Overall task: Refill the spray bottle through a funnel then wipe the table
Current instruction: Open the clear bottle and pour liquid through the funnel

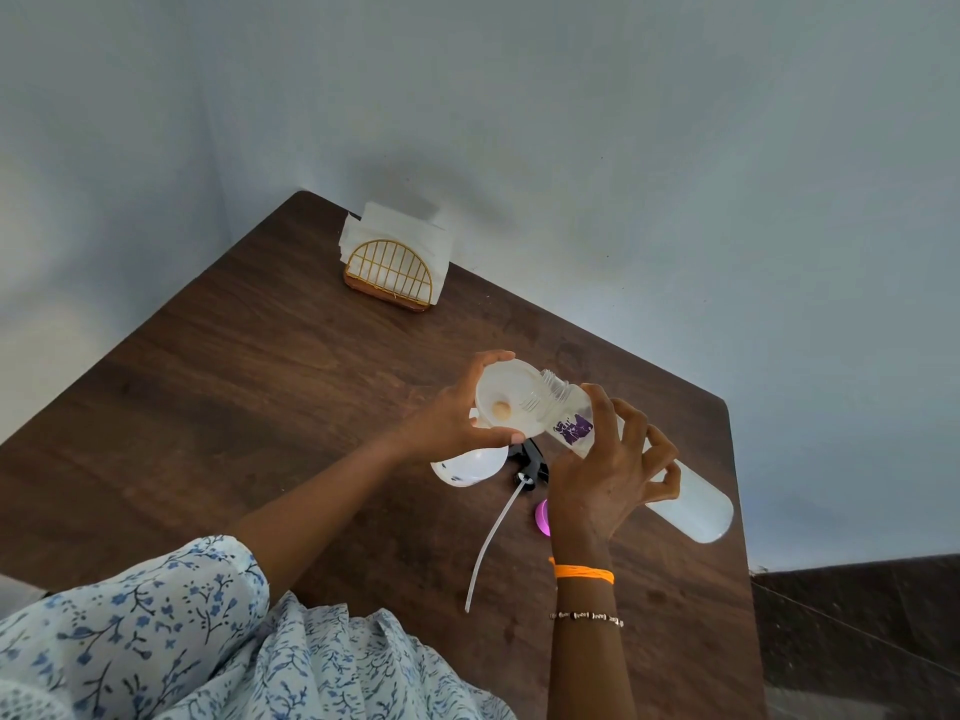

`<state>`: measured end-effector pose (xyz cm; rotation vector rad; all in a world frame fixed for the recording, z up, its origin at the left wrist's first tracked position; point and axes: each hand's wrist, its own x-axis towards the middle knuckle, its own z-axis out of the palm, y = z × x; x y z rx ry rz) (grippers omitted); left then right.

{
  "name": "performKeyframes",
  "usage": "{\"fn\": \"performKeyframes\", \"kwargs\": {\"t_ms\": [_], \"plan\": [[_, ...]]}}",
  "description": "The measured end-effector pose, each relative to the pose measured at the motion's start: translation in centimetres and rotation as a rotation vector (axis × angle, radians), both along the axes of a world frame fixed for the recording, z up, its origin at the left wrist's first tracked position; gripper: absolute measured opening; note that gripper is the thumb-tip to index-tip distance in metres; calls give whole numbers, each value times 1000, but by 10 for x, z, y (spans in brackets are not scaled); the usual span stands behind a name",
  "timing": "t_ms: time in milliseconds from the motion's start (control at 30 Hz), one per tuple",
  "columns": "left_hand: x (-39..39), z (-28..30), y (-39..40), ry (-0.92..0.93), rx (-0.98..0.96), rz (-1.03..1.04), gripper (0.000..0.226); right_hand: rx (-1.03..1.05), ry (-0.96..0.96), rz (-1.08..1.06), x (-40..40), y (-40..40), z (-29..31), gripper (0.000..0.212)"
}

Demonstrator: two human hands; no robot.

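Above the bench (260, 387), left hand (447, 426) is gripping the funnel (506, 402), right hand (605, 475) clasping the tilted bottle (696, 498); misaligned pouring risks spilling

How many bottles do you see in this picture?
2. The right hand holds a long refill bottle tilted over the funnel. The spray bottle stands under that funnel, mostly hidden by the left hand.

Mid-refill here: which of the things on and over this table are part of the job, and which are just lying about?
In the job: funnel in left hand; refill bottle in right hand; spray bottle; spray head with its tube; napkins for wiping; table.
Lying about: pink object, napkin holder.
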<state>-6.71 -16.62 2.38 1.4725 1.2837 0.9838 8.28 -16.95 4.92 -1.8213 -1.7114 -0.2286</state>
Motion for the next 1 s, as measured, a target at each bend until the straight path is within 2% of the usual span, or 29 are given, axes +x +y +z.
{"fn": "performKeyframes", "kwargs": {"t_ms": [1000], "plan": [[-1,-3,2,24,-8,-9,86,1,-1,-7,0,1,-1,65]]}}
